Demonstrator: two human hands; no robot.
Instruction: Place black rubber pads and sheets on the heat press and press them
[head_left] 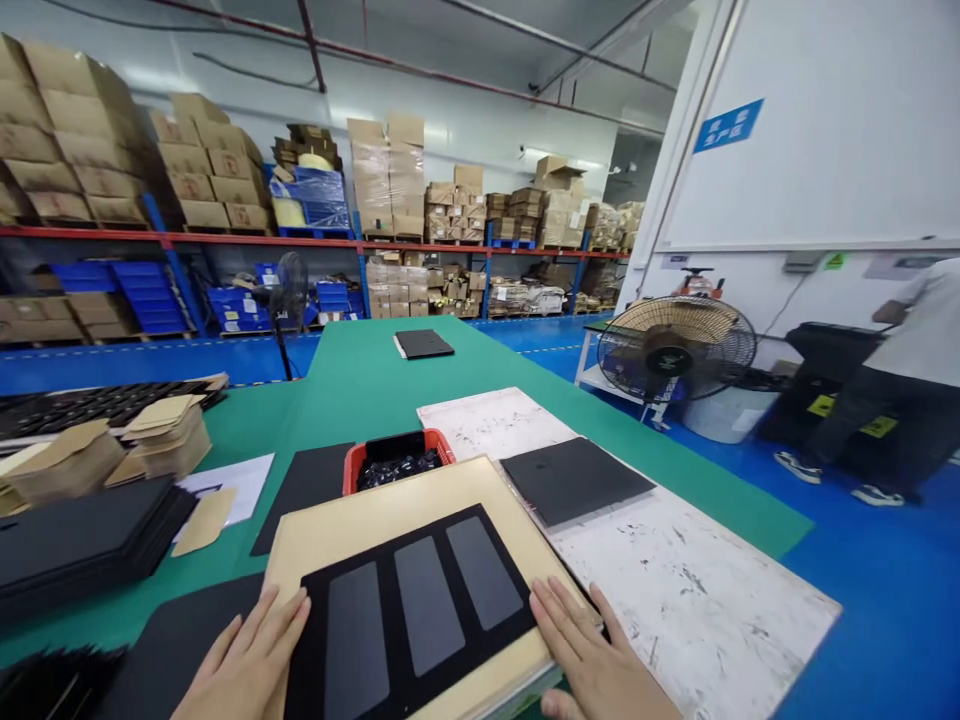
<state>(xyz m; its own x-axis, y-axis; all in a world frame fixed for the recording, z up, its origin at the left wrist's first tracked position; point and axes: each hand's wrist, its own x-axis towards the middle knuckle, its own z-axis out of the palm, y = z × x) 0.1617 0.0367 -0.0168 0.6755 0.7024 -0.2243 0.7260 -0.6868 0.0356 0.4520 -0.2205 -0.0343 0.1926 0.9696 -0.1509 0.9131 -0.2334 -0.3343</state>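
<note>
A black sheet (pixel 390 655) with three grey rectangular panels lies on a cream board (pixel 345 520). My left hand (pixel 251 650) rests flat at the sheet's left edge, fingers spread a little. At the right edge of the sheet and board, my right hand (pixel 581 640) lies with its fingers stretched out and the thumb apart. Neither hand grips anything. Behind the board stands a red basket (pixel 350 472) of small black pieces. To its right, a flat black panel (pixel 574 480) lies on a marked white board (pixel 675 580).
Stacked black panels (pixel 82 530) and brown card pieces (pixel 172 440) stand at left on the green table (pixel 352 375). Another black panel (pixel 424 343) lies farther back. At right are a large fan (pixel 671 355) and a person (pixel 900 370) standing beside dark bins.
</note>
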